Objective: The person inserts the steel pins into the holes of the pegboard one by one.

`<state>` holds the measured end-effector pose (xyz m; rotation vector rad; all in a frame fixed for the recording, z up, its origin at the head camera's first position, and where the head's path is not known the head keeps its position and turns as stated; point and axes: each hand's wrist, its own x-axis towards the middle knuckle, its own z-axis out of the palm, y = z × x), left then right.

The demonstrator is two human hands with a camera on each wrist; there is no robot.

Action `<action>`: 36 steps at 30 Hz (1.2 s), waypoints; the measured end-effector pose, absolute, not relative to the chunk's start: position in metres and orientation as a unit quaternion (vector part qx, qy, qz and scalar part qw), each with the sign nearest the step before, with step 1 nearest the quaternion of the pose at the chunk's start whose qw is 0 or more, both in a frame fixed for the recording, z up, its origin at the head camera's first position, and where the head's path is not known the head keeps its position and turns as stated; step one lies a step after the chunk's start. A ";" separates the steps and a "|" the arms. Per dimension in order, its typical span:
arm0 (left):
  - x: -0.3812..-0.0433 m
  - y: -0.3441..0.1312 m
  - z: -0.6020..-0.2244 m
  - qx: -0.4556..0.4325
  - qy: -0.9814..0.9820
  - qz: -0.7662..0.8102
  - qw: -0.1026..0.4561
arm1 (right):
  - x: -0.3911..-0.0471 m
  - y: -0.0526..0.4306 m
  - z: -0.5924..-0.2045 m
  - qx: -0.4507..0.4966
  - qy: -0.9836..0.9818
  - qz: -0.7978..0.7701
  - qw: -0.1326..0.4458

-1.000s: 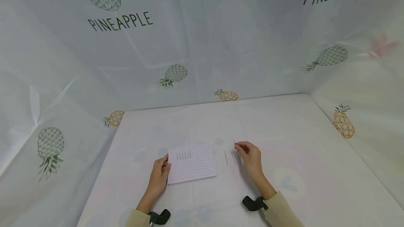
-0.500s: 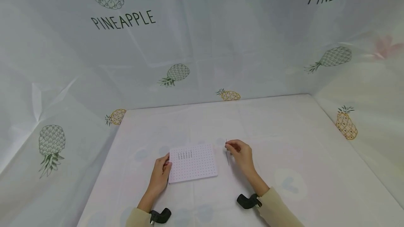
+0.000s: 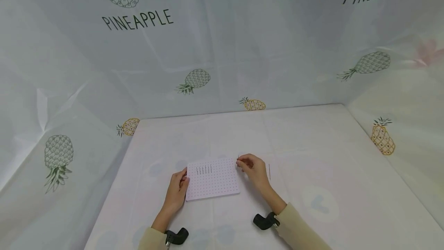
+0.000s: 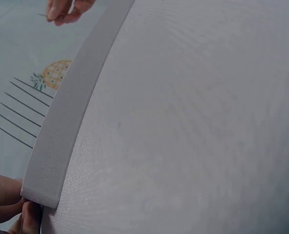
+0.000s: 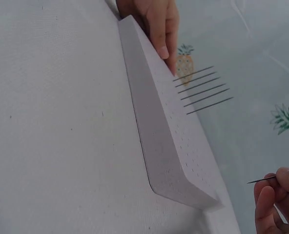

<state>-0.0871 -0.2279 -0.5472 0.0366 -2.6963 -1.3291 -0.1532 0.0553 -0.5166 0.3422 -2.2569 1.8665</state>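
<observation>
In the head view a white board (image 3: 215, 184) dotted with a grid of small holes lies on the table. Several thin dark needles (image 3: 204, 169) stand in a row in its upper left part; the right wrist view shows them jutting up from the holes. My left hand (image 3: 175, 193) grips the board's left edge, thumb on top. Between thumb and fingertips, my right hand (image 3: 252, 169) pinches another thin dark needle (image 5: 259, 181) close to the board's upper right corner. Its fingers are raised above the board in the right wrist view.
One loose needle (image 3: 269, 171) lies on the white tablecloth (image 3: 312, 146) to the right of my right hand. A pineapple-print curtain (image 3: 222, 49) rises behind the table and along its sides. Each wrist carries a black camera mount (image 3: 265, 221).
My right hand has moved left with the pinched needle, from over the loose needles to the board's right edge. One loose needle now shows right of the hand. The left hand keeps its grip.
</observation>
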 end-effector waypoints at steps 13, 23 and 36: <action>-0.086 -0.227 -0.543 0.017 -0.897 -0.438 0.063 | -0.147 0.018 -0.499 0.167 -0.750 0.637 0.060; -0.089 -0.227 -0.544 0.025 -0.898 -0.437 0.056 | -0.152 0.001 -0.509 0.187 -0.762 0.619 0.043; -0.088 -0.229 -0.545 0.012 -0.896 -0.439 0.067 | -0.162 -0.005 -0.534 0.207 -0.781 0.588 0.037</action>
